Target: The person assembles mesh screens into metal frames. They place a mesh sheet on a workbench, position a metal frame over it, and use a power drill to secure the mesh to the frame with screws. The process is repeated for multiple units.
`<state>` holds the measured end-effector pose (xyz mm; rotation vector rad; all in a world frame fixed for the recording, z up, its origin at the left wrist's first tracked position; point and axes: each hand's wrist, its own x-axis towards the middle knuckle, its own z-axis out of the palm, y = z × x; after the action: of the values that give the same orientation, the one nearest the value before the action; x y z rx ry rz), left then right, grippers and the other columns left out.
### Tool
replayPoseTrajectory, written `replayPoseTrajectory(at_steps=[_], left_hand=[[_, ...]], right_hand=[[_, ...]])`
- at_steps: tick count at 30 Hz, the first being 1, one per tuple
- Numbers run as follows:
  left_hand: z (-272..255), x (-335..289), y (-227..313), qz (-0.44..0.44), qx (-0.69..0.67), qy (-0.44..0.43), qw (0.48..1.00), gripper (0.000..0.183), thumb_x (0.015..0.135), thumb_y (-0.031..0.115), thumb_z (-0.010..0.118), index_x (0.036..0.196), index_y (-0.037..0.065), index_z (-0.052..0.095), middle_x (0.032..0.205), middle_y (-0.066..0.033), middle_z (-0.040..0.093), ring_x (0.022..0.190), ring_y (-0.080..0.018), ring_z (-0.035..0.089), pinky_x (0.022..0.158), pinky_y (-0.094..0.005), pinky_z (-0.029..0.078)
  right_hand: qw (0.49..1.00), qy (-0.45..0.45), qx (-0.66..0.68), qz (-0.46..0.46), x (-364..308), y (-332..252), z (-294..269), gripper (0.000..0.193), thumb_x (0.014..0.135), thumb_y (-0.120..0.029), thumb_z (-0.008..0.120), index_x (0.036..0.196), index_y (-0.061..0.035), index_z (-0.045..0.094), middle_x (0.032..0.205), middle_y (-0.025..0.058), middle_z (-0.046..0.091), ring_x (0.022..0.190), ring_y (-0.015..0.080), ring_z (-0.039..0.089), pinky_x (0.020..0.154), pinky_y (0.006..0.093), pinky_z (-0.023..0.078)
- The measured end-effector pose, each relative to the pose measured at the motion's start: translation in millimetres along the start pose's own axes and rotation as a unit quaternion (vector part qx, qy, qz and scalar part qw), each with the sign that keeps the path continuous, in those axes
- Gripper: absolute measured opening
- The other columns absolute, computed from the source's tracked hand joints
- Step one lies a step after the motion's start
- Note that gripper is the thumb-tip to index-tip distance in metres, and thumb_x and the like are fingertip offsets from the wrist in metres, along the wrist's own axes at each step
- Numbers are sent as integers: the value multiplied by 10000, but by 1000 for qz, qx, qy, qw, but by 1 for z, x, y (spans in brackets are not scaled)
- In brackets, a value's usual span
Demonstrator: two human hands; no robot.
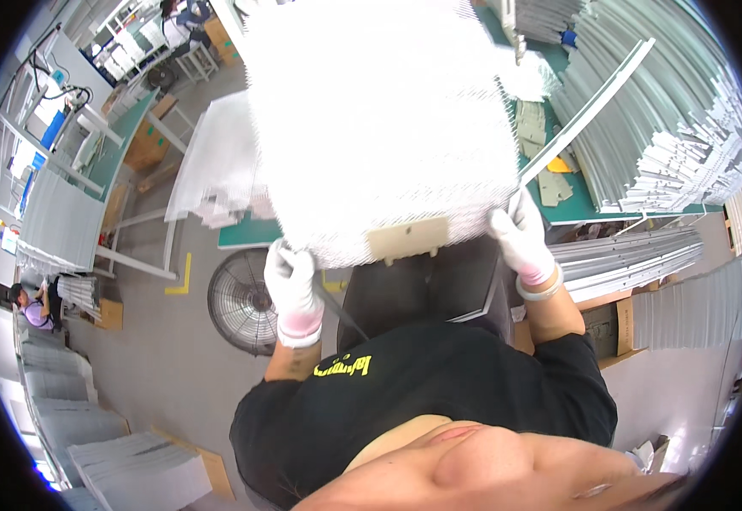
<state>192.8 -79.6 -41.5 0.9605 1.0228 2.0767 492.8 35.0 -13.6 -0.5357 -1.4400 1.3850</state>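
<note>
A large, bright white panel with ridged, toothed side edges [379, 128] is raised in front of me, its surface washed out by glare. My left hand [294, 285], in a white glove, is closed on its near left corner. The near right corner is pinched by my right hand [524, 237], gloved the same way, thumb and fingers together. Between the hands, a beige plate with small tabs [407, 238] sits on the near edge. The panel hides most of the green worktable [247, 232] behind it.
A black floor fan [243, 301] stands left of my legs. Long grey strips [652, 111] are stacked at the right, with a loose white bar [588, 115] sticking out. Shelved strips [618, 262] lie below. Two people [37, 308] [182, 25] are far off left.
</note>
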Motion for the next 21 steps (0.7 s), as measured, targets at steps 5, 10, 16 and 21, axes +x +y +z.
replayPoseTrajectory(at_steps=[5, 10, 16, 21], left_hand=[[28, 22, 18, 109, 24, 72, 991, 270, 1002, 54, 548, 1256, -31, 519, 954, -7, 588, 765, -24, 472, 691, -187, 416], [33, 106, 16, 154, 55, -113, 980, 383, 1039, 68, 474, 1407, -5, 398, 915, 1, 536, 793, -45, 479, 631, -228, 416], [92, 163, -7, 195, 113, -174, 959, 215, 1046, 186, 497, 1192, 35, 453, 962, 6, 487, 820, -58, 400, 746, -230, 393], [93, 164, -23, 147, 107, -188, 965, 180, 1031, 112, 446, 1201, 55, 460, 999, 4, 480, 852, -56, 393, 777, -225, 390]], right_hand=[[980, 16, -147, -132, 35, -20, 16, 322, 914, -33, 579, 1221, 61, 554, 885, 28, 612, 803, 87, 538, 714, 271, 446], [968, 130, -122, -177, 90, -42, 12, 190, 955, -106, 637, 815, -42, 525, 684, -73, 470, 642, 24, 382, 559, 221, 331], [950, 175, -80, -245, 125, -19, -22, 209, 991, -139, 662, 878, -75, 498, 778, -66, 482, 701, 2, 383, 592, 191, 328], [952, 211, -30, -219, 128, -10, -22, 169, 994, -84, 641, 919, -79, 490, 781, -79, 423, 693, 6, 354, 592, 187, 309]])
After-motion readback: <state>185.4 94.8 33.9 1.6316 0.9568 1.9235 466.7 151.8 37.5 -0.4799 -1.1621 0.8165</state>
